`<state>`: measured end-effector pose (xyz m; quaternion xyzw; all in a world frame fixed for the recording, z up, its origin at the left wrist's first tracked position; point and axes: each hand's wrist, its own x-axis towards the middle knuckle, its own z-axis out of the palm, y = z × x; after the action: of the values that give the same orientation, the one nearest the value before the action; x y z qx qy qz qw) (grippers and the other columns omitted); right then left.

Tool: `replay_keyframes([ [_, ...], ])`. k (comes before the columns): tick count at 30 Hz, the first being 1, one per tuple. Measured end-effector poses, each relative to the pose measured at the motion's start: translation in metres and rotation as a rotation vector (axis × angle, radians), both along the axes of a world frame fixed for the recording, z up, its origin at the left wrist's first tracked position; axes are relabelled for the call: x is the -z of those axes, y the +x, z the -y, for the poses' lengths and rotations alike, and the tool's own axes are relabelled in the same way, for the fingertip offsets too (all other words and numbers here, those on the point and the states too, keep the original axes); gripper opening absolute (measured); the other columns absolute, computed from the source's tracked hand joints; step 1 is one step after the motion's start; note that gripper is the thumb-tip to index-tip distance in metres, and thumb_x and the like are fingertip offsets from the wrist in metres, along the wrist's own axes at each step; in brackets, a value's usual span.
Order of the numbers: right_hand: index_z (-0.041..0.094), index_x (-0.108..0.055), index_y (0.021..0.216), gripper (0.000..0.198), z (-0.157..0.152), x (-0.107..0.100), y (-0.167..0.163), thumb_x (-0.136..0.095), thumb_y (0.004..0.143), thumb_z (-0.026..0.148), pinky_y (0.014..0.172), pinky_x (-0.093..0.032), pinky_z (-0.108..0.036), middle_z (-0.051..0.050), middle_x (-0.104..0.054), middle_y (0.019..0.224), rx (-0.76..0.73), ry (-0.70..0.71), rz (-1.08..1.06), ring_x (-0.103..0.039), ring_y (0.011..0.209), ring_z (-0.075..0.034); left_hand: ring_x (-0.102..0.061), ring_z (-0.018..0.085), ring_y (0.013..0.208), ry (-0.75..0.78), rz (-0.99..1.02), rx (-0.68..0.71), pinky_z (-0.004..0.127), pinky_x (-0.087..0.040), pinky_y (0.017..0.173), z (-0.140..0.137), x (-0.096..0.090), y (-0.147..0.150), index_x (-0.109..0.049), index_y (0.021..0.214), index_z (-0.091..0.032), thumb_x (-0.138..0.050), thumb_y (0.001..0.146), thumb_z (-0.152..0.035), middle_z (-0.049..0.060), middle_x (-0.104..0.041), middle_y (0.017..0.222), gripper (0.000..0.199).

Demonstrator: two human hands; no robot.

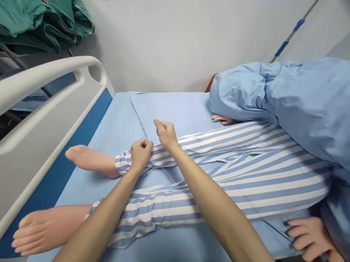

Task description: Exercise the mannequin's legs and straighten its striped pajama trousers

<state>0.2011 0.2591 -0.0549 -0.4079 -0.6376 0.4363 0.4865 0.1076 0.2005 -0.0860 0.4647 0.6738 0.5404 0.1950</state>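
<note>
Reaching over trousers (268, 191), L hand (141, 153) & R hand (166, 134) are curled fists, can't tell what's inside; sheet (177, 106) spans beyond, edge nr wall (172, 39).

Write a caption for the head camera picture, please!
Left hand and right hand, both curled, by striped trousers on a blue sheet.

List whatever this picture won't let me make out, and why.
All in the head view:
- Left hand: curled fingers hide whether cloth is inside.
- Right hand: its own fist hides the palm.
- Lying figure: cut off by the right edge, head unseen.
- Red object: mostly behind the blue sleeve.
- Green bundle: cut off by the left edge.
</note>
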Motion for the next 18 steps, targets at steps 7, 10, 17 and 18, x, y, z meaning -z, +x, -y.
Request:
replay_keyframes([
  [7,0.018,-0.028,0.049,0.042,-0.001,0.013,0.023,-0.036,0.081,0.044,0.051,-0.023,-0.022,0.003,-0.025,0.051,0.103,0.079,0.091,-0.029,0.051,-0.008,-0.031,0.007,0.046,0.049,0.093,0.040,0.021,-0.028,0.047,-0.020,-0.016,0.022,-0.035,0.045,-0.019,-0.050,0.063,-0.024,-0.007,-0.033,0.044,0.024],
  [10,0.018,-0.031,0.052,0.042,-0.013,0.001,0.038,-0.030,0.084,0.046,0.052,-0.025,-0.022,0.003,-0.029,0.052,0.236,0.111,0.036,-0.031,0.054,-0.009,-0.032,0.007,0.046,-0.021,-0.015,0.138,0.021,-0.028,0.047,-0.033,-0.017,0.033,-0.037,0.044,-0.018,-0.052,0.062,-0.025,-0.006,-0.034,0.043,0.024],
  [17,0.018,-0.033,0.052,0.045,-0.026,0.018,0.074,-0.028,0.086,0.047,0.053,-0.028,-0.022,0.003,-0.034,0.050,0.190,0.077,0.087,-0.035,0.052,-0.009,-0.029,0.006,0.041,0.030,0.127,0.101,0.022,-0.025,0.042,-0.051,-0.026,0.068,-0.035,0.045,-0.019,-0.051,0.063,-0.027,-0.006,-0.031,0.041,0.026],
  [18,0.018,-0.034,0.053,0.045,-0.026,0.018,0.075,-0.025,0.087,0.047,0.054,-0.029,-0.021,0.002,-0.035,0.051,0.208,0.080,0.065,-0.036,0.053,-0.009,-0.030,0.006,0.042,0.039,0.138,0.126,0.022,-0.025,0.042,-0.053,-0.026,0.077,-0.035,0.045,-0.019,-0.050,0.064,-0.027,-0.006,-0.032,0.041,0.026],
])
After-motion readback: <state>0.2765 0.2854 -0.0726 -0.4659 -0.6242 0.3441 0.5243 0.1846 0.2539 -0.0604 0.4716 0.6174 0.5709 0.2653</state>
